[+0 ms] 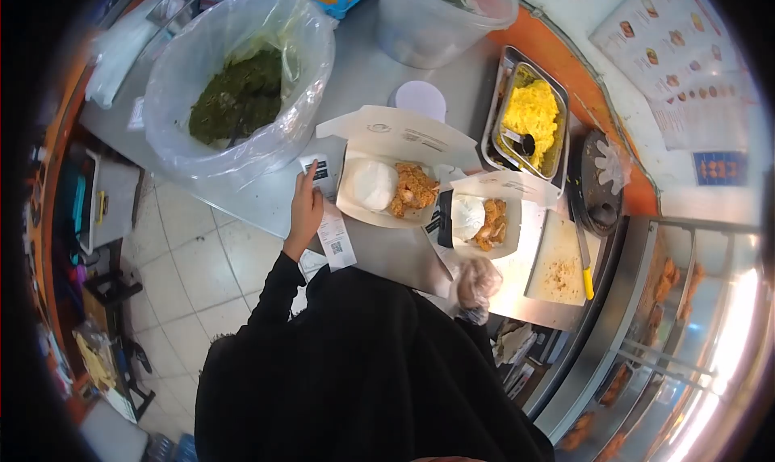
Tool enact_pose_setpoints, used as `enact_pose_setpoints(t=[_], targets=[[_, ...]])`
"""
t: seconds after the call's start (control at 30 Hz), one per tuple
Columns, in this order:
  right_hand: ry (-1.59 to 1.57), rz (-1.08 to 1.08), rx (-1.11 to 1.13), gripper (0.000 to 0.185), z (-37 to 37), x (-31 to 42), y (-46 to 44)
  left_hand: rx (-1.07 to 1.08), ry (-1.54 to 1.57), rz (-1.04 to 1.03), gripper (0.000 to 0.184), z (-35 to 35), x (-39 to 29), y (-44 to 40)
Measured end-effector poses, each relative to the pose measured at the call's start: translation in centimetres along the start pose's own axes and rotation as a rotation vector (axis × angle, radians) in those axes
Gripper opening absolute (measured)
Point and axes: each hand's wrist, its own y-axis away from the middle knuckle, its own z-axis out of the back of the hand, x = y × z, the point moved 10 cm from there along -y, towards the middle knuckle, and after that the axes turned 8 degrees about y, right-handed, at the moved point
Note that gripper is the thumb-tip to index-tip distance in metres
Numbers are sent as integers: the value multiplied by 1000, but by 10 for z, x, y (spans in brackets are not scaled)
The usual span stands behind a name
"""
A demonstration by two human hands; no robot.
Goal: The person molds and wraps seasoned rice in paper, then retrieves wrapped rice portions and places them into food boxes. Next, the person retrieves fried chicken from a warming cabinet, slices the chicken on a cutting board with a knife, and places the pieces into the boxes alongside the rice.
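Observation:
My bare left hand (305, 207) lies over a printed receipt (336, 240) at the counter's front edge, index finger stretched out onto a label with dark print (320, 171). Right of it stands an open paper box (387, 216) with a white wrapped mound (373, 186) and a piece of fried chicken (415, 189). A second open box (504, 248) holds another wrapped mound (467, 217) and chicken (491, 225). Just below this box is my right hand (478, 283) in a clear plastic glove, its fingers curled in. Whether anything is inside them is hidden.
A plastic-lined tub (165, 131) of dark green food stands back left, a clear tub (440, 38) behind. At right are a metal tray (494, 131) with yellow food, a cutting board (545, 256), a yellow-handled knife (588, 280) and a glass cabinet (638, 300) with fried pieces.

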Motion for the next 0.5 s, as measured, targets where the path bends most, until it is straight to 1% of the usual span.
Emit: enact_pose_setpoints(t=[0.03, 0.07, 0.1, 0.13, 0.17, 0.2, 0.27, 0.3, 0.33, 0.4, 0.43, 0.47, 0.5], targets=[[176, -219, 235, 16, -20, -42, 13, 29, 3, -16, 49, -1, -1, 0], [168, -205, 254, 16, -21, -47, 17, 59, 3, -31, 50, -1, -1, 0], [116, -240, 179, 19, -16, -55, 20, 33, 51, -84, 51, 1, -4, 0], [63, -278, 104, 22, -12, -62, 24, 23, 34, -68, 51, 3, 0, 0], [165, -254, 145, 31, -12, -57, 21, 48, 61, -55, 52, 2, 3, -1], [156, -251, 161, 31, -12, -48, 18, 78, 90, -44, 52, 0, 5, -1], [448, -178, 337, 41, -27, -33, 10, 71, 97, -39, 53, 1, 5, -2], [498, -121, 318, 46, -33, -32, 10, 68, 119, -26, 52, 1, 4, -3], [497, -122, 323, 46, -40, -32, 9, 65, 143, -14, 52, 0, 5, -3], [709, -256, 623, 43, -68, -54, 22, 65, 135, 19, 51, 0, 7, -2], [368, -141, 438, 40, -71, -49, 22, 66, 126, 47, 50, 1, 10, -2], [365, -142, 440, 40, -78, -49, 25, 67, 123, 48, 50, 1, 8, -1], [212, -53, 373, 39, -81, -37, 26, 59, 101, 76, 47, 2, 8, 1]])
